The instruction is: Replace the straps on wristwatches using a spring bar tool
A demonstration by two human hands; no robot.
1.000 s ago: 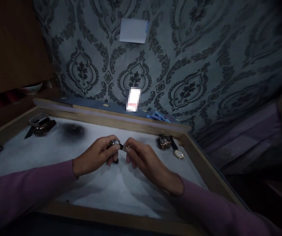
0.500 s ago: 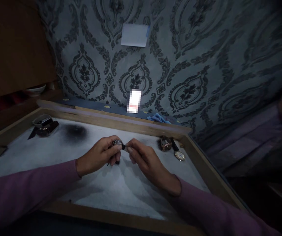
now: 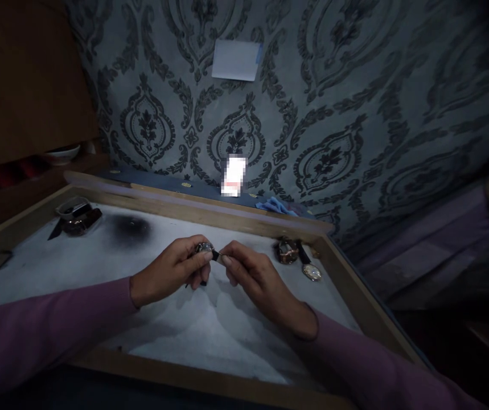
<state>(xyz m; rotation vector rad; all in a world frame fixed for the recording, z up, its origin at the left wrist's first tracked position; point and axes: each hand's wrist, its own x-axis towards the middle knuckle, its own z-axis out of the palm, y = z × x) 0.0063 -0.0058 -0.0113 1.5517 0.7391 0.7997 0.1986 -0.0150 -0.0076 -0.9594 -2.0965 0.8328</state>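
My left hand (image 3: 180, 265) is closed round a wristwatch (image 3: 205, 247), its round face up between thumb and fingers. A dark piece of strap (image 3: 216, 255) sticks out from the watch to the right. On the far end of that strap, the thumb and fingers of my right hand (image 3: 250, 273) are pinched, and a small pale bit shows at the fingertips. Another dark strap end (image 3: 203, 283) hangs below my left fingers. Both hands are above a white sheet (image 3: 176, 336) in a shallow wooden tray (image 3: 176, 203).
In the tray's right corner lie a gold-rimmed watch (image 3: 311, 272) and a brown-strapped watch (image 3: 287, 250). At the left are more watches (image 3: 82, 221) by a clear container (image 3: 73, 206). A blue cloth (image 3: 276, 206) and a lit, blurred screen (image 3: 233, 175) are behind the tray.
My right hand has shifted very slightly right. The watch and my left hand stay almost where they were, and the grip looks the same.
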